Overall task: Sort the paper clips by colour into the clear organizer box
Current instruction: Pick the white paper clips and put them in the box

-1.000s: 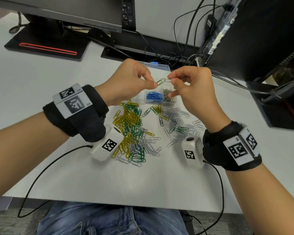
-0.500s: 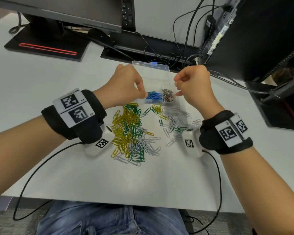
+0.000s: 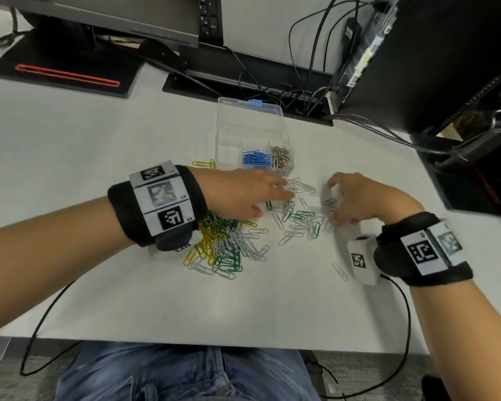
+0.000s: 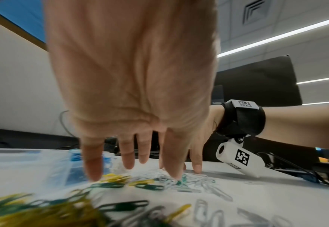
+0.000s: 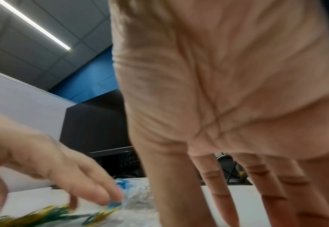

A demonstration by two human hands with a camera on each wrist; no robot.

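Observation:
The clear organizer box (image 3: 250,127) stands open at the back of the white desk, with blue clips (image 3: 256,160) and small silver clips (image 3: 281,160) in two front compartments. Loose yellow, green and white clips lie in a pile (image 3: 223,247); a second scatter of white and green clips (image 3: 300,222) lies to its right. My left hand (image 3: 272,201) reaches over that scatter with straight, spread fingers (image 4: 93,165) whose tips touch the clips. My right hand (image 3: 334,204) arches over the scatter's right side, its fingers (image 5: 216,192) stretched down to the desk. Neither hand visibly holds a clip.
Two monitor bases (image 3: 67,68) and tangled cables (image 3: 295,91) line the back. A black computer case (image 3: 434,59) stands at the right. One yellow clip (image 3: 204,164) lies left of the box, a stray white one (image 3: 340,272) near my right wrist.
Both hands have come down from over the box to the loose clips near it. The pinching fingers have straightened out, and the green clip held a second ago is no longer in them.

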